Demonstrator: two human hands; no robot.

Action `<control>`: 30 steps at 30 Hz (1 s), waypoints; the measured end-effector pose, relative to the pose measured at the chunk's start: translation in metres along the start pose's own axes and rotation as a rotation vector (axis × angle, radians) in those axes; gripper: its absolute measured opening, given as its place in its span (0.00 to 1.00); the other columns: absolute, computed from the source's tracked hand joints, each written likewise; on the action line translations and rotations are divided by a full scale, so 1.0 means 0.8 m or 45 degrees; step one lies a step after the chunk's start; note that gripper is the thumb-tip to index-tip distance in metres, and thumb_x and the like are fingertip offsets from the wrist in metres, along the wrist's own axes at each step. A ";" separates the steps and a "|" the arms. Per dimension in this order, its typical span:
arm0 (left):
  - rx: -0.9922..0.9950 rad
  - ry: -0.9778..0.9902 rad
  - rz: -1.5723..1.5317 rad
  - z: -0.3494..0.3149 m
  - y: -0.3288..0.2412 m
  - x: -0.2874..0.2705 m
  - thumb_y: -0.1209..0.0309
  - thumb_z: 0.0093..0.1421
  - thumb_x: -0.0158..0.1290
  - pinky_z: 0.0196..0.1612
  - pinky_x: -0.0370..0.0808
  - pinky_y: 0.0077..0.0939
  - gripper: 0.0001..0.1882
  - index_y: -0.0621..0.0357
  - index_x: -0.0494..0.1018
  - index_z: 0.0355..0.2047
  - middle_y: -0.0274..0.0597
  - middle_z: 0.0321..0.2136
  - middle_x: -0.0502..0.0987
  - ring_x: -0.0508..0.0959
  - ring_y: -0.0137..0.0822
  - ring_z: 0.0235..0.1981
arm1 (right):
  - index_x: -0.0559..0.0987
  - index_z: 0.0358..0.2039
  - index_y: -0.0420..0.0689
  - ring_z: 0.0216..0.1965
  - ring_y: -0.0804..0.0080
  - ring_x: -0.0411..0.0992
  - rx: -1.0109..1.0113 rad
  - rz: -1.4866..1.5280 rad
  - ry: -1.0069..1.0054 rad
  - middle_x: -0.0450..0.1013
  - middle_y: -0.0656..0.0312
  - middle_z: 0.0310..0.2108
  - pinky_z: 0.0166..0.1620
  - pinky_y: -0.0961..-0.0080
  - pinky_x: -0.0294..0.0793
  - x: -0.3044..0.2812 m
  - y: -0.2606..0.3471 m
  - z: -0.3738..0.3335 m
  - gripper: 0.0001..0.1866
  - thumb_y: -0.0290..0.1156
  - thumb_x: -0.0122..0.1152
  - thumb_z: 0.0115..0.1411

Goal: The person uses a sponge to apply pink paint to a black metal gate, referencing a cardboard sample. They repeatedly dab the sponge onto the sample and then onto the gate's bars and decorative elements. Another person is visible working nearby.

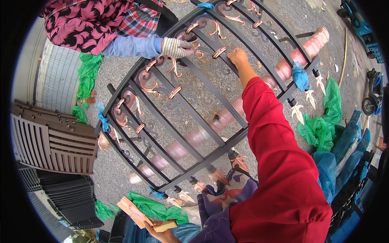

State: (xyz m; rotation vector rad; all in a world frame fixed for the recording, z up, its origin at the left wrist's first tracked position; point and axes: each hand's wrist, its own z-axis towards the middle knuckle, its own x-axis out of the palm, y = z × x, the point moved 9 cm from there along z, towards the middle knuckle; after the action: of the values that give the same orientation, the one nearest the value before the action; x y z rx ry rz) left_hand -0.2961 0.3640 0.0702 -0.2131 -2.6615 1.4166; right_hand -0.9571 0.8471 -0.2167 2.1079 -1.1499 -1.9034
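A dark metal fence panel [197, 127] with copper-coloured collars, scrolls and spear tips spreads out in front of me. Over its far half reaches my right hand [238, 57], fingers closed beside a copper-tinted collar [219, 52]; anything inside them is hidden. Low in the view, my left hand [156, 232] grips a long, open, orange-tan box-like piece [133, 210]. A yellowish, sponge-like block [165, 225] also sits at its fingers. Across the panel, a co-worker's white-gloved hand [177, 47] is at the scrollwork near the top rail.
Beneath the panel runs a long roll wrapped in pinkish plastic [186, 144]. Brown slatted panels [52, 141] are stacked at left, above dark panels [67, 198]. Green plastic sheeting [320, 129] and blue-wrapped pieces [348, 141] lie at right. Parked scooters [369, 101] stand farther back.
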 end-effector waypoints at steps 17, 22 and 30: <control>0.096 -0.072 -0.028 0.002 -0.007 -0.029 0.56 0.62 0.51 0.18 0.70 0.15 0.12 0.49 0.73 0.34 0.28 0.14 0.71 0.72 0.20 0.15 | 0.75 0.42 0.47 0.45 0.53 0.68 -0.352 0.271 -0.302 0.70 0.56 0.42 0.48 0.60 0.68 -0.043 0.029 -0.108 0.18 0.23 0.56 0.49; 0.094 -0.108 0.109 -0.002 -0.008 -0.062 0.55 0.61 0.51 0.26 0.74 0.29 0.17 0.54 0.70 0.39 0.39 0.25 0.72 0.73 0.33 0.25 | 0.75 0.48 0.54 0.49 0.55 0.66 -0.511 -0.029 -0.245 0.69 0.60 0.44 0.49 0.60 0.69 -0.049 0.055 -0.140 0.22 0.21 0.54 0.51; 0.039 0.045 -0.298 -0.013 0.012 -0.077 0.55 0.64 0.48 0.18 0.74 0.21 0.13 0.50 0.71 0.33 0.33 0.15 0.74 0.74 0.27 0.16 | 0.77 0.34 0.44 0.36 0.59 0.72 -0.701 0.297 0.099 0.72 0.55 0.35 0.40 0.64 0.72 -0.058 0.090 -0.209 0.07 0.25 0.52 0.56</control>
State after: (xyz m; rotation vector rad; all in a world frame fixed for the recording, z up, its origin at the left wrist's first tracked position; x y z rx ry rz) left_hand -0.2333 0.3670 0.0654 0.0741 -2.5356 1.3649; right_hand -0.8405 0.7528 -0.1034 1.6554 -0.7062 -1.7533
